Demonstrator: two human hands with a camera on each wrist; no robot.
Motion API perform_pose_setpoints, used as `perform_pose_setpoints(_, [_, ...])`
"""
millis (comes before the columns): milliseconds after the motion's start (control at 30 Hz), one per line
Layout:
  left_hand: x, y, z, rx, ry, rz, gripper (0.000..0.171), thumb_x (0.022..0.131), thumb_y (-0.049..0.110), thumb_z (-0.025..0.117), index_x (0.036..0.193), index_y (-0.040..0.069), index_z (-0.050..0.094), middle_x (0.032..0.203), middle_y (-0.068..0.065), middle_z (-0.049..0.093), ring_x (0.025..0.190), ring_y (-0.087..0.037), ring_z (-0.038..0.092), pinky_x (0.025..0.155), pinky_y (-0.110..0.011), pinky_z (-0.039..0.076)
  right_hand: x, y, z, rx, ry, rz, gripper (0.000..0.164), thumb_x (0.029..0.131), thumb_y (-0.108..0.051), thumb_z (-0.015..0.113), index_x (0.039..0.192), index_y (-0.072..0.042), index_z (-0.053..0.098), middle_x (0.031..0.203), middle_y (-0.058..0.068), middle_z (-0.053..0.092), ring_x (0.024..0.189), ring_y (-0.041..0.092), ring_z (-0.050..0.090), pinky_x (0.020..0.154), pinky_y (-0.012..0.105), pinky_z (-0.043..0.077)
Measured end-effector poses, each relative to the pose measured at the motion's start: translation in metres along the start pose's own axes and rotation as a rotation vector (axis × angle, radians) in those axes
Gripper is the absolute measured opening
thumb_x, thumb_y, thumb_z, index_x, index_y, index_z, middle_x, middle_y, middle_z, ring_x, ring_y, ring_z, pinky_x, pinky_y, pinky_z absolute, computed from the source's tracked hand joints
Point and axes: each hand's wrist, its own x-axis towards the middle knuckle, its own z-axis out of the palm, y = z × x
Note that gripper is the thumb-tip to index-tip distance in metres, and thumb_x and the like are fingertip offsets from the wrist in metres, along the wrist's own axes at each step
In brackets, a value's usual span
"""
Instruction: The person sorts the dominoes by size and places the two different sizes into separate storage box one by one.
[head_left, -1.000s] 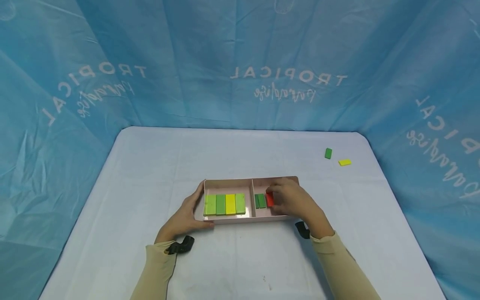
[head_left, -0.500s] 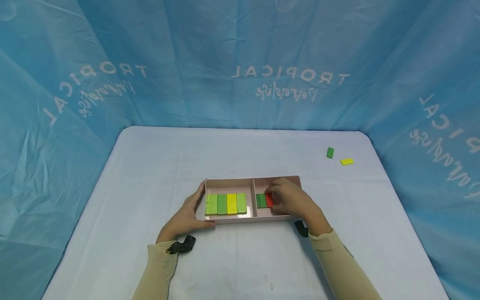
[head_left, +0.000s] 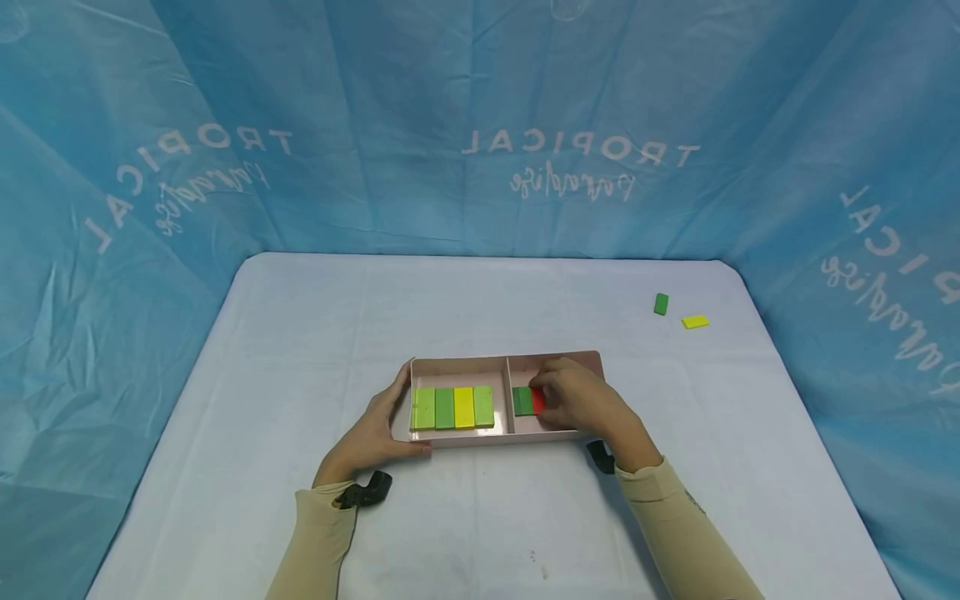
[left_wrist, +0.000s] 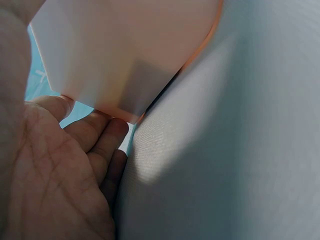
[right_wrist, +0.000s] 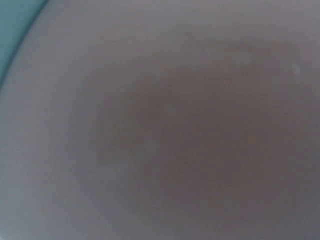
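Note:
In the head view, a shallow pale pink box [head_left: 472, 442] with two compartments lies on the table. My left hand [head_left: 366, 437] grips its left end, fingers at the far corner and thumb along the near side. The left wrist view shows fingers touching the box's end wall [left_wrist: 125, 45]. In the right compartment my right hand [head_left: 588, 406] pinches a red block [head_left: 537, 401], partly hidden by the fingers. The red block stands against dark green blocks [head_left: 522, 402]. A row of light green and yellow blocks [head_left: 463, 407] fills part of the left compartment. The right wrist view is blurred.
On the white table [head_left: 337, 317], a green block [head_left: 661, 304] and a yellow block [head_left: 695, 322] lie apart from the box at the far right. A blue printed curtain [head_left: 405, 183] encloses the table's back and sides.
My right hand has slid the red block slightly left against the dark green blocks, and the gaps between them have closed. My left hand keeps its grip on the box.

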Motion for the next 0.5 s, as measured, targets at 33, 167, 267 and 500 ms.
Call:
perform_pose_setpoints(33, [-0.0001, 0.0006, 0.0001, 0.002, -0.001, 0.000, 0.134, 0.069, 0.032, 0.095, 0.164, 0.015, 0.001, 0.168, -0.014, 0.016, 0.153, -0.040, 0.014, 0.121, -0.064, 0.013, 0.0000, -0.0002, -0.0002, 0.001, -0.002, 0.003, 0.043, 0.072, -0.020, 0.090, 0.112, -0.009, 0.076, 0.107, 0.000, 0.068, 0.101, 0.017, 0.060, 0.091, 0.035, 0.057])
perform_pose_setpoints(167, [-0.0002, 0.0019, 0.0002, 0.007, 0.001, -0.006, 0.135, 0.068, 0.031, 0.095, 0.164, 0.016, 0.001, 0.168, -0.013, 0.017, 0.153, -0.039, 0.014, 0.121, -0.064, 0.013, -0.0006, -0.0008, -0.0009, 0.006, -0.011, 0.019, 0.049, 0.070, -0.023, 0.093, 0.114, -0.010, 0.075, 0.109, 0.001, 0.068, 0.101, 0.017, 0.060, 0.092, 0.036, 0.056])
perform_pose_setpoints(267, [0.0002, 0.0017, 0.0003, 0.015, 0.002, -0.012, 0.135, 0.068, 0.032, 0.095, 0.164, 0.018, 0.001, 0.168, -0.012, 0.016, 0.153, -0.038, 0.014, 0.121, -0.063, 0.013, -0.0018, -0.0014, -0.0017, 0.018, -0.009, 0.030, 0.052, 0.070, -0.024, 0.094, 0.116, -0.009, 0.074, 0.112, 0.003, 0.068, 0.101, 0.018, 0.060, 0.091, 0.037, 0.057])
perform_pose_setpoints(500, [-0.0001, 0.0024, 0.0003, 0.016, 0.000, -0.008, 0.134, 0.069, 0.034, 0.094, 0.164, 0.014, 0.002, 0.168, -0.014, 0.016, 0.153, -0.041, 0.014, 0.120, -0.065, 0.013, -0.0059, 0.0033, -0.0058, 0.074, 0.043, -0.008, 0.050, 0.075, -0.022, 0.090, 0.119, -0.005, 0.073, 0.116, 0.005, 0.071, 0.107, 0.021, 0.064, 0.095, 0.040, 0.056])
